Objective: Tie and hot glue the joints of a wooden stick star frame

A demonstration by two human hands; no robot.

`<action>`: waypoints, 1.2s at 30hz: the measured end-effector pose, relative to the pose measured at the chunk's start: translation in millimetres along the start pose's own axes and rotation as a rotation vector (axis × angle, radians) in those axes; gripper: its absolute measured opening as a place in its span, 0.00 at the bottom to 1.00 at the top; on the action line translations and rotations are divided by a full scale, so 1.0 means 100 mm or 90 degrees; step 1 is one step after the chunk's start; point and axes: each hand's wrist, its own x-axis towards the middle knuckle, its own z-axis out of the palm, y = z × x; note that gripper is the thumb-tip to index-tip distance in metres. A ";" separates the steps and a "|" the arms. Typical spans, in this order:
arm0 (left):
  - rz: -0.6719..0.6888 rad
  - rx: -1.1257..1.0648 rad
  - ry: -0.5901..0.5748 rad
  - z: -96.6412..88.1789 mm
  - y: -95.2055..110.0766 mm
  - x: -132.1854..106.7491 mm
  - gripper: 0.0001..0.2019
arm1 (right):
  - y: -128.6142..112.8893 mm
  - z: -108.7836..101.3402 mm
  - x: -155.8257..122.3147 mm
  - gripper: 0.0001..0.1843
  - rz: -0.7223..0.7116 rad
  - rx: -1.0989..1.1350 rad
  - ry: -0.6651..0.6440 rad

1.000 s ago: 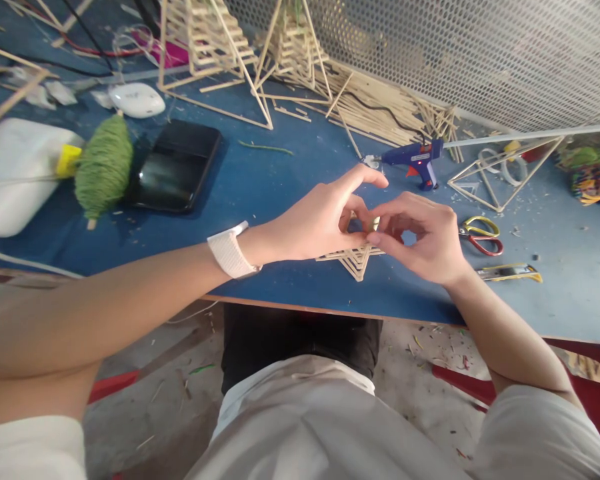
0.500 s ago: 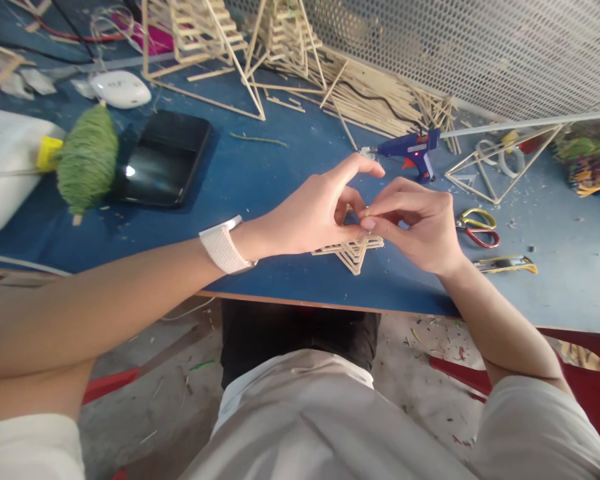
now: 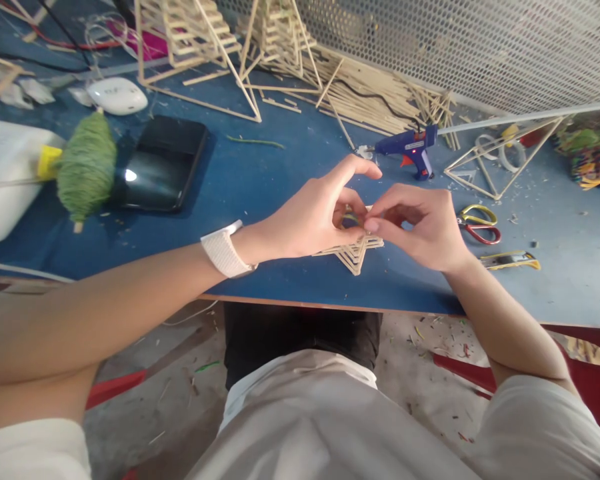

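Stick star (image 3: 356,259): centre of the frame, on the blue tabletop (image 3: 290,285) near its front edge, partly under both hands; one point faces the bottom of the frame.
Build: slim, pale, wood-like sticks in nested V rows; straight, squared look, matte.
Handling: probably very light, stiff along each stick, little slip on the dry surface; joints look like the fragile part.
Hold: best taken low across the outer sticks of a point, with light pressure; squeezing the middle could strain the joints.
Left hand (image 3: 317,217): over the star's upper part, thumb and middle finger curled into a near ring, index stretched out free; cannot tell whether the tips grip anything.
Right hand (image 3: 420,223): thumb and index drawn into a narrow pinch beside the left fingertips; anything between them is too small to make out.
Glue gun (image 3: 407,147): above the right hand, hard blue plastic, red trigger, small red light.
Cutting tools: right of centre, scissors (image 3: 480,223) with yellow and red loop handles; below them a yellow-edged utility knife (image 3: 513,261).
Fibre: left of frame, fat spindle of green yarn (image 3: 86,170), soft, ridged; a thin green strand (image 3: 255,141) lies upper centre.
Stick stock: upper centre, loose heap of sticks (image 3: 365,103), dry and straight.
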 end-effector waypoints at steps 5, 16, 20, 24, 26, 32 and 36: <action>-0.010 -0.003 -0.004 -0.02 0.02 -0.01 0.34 | 0.00 -0.06 -0.09 0.09 -0.067 -0.080 -0.025; 0.009 0.005 -0.018 -0.07 0.04 0.00 0.13 | 0.04 0.02 -0.13 0.05 -0.015 -0.039 0.018; 0.011 0.035 -0.015 -0.08 0.11 0.00 0.08 | 0.02 0.03 -0.13 0.03 -0.004 -0.031 0.016; -0.012 0.050 -0.025 -0.09 0.16 0.00 0.06 | 0.01 0.01 -0.13 0.02 0.013 -0.028 0.018; -0.024 0.056 -0.034 -0.11 0.16 0.00 0.05 | 0.01 0.00 -0.13 0.02 0.019 -0.030 0.025; -0.021 0.087 -0.058 -0.16 0.13 0.02 0.05 | 0.03 -0.02 -0.12 0.03 0.020 -0.030 0.018; -0.032 0.094 -0.050 -0.15 0.13 0.01 0.05 | 0.02 -0.01 -0.12 0.03 0.019 -0.032 0.013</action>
